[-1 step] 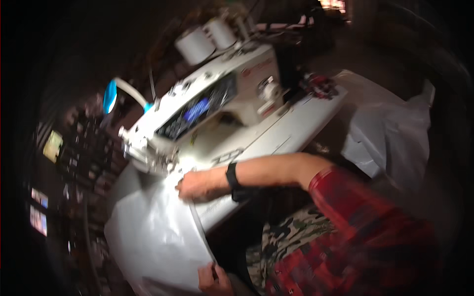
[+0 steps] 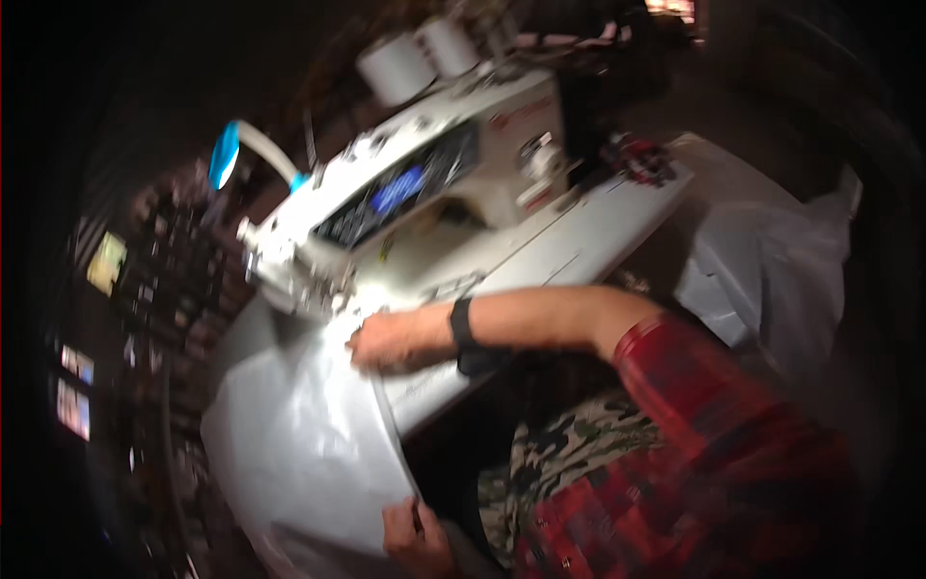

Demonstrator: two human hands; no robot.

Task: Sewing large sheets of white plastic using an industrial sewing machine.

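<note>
A white sewing machine (image 2: 463,145) with a small lit screen stands at a tilt in the picture. A smooth, slightly shiny white sheet (image 2: 299,444), fabric or plastic, spreads over its near left end and hangs down. My right hand (image 2: 391,341), a black band on its wrist, is closed at the sheet's upper edge, close beside the brightly lit needle area. Glare and blur hide its fingertips. Lower down, my left hand (image 2: 417,536) has its fingers curled around the sheet's right edge.
A blue-headed lamp (image 2: 225,154) leans over the machine's left end. White thread cones (image 2: 397,69) stand behind it. More pale sheeting (image 2: 762,261) is draped at the right. A red-patterned bundle (image 2: 639,159) lies on the far right of the white machine table (image 2: 617,217).
The whole view has shifted slightly, so the machine appears a little higher and further right. Both hands keep about the same places on the sheet.
</note>
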